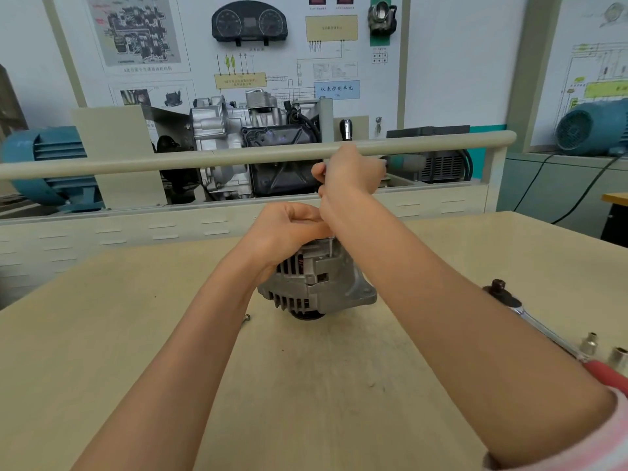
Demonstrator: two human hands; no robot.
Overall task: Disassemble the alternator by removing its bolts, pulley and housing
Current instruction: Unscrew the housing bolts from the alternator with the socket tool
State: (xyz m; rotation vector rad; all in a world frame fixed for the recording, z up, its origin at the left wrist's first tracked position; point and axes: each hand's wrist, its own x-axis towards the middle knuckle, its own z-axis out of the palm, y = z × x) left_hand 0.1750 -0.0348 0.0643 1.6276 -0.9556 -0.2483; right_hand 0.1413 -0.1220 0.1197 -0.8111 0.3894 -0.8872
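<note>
- Centrally on the desk (136,334) stands the alternator (316,283), its grey ribbed housing upright, a dark round part at its underside touching the desk top.
- Left hand (289,229) sits on top of the alternator, fingers curled in over its upper edge; the palm hides that part of the housing, and whether the fingers truly grip it I cannot tell.
- Right hand (350,171) is raised above and just behind the alternator, well clear of the housing, its fingers closed round the top of a thin metal tool (330,244).
- That tool's shaft runs straight down from the right hand, passes behind the left hand's fingertips, and meets the alternator's top near its right side; the tip itself is too small to make out.
- So the alternator lies directly under both hands: the left touching it, the right joined to it only through the tool.
- A small bolt (246,318) lies loose on the desk just left of the alternator's base, apart from both hands.
- At the desk's right edge, well apart from the alternator, lies a ratchet (530,317) with a dark head and a red handle; the right forearm partly covers it.
- Two sockets (590,342) stand near the ratchet's handle.
- Behind the desk a beige rail (136,161) crosses the view, with a cutaway engine unit (251,144) and a wall panel of diagrams (238,45) beyond it.
- A pink sleeve (608,447) shows at the lower right corner.
</note>
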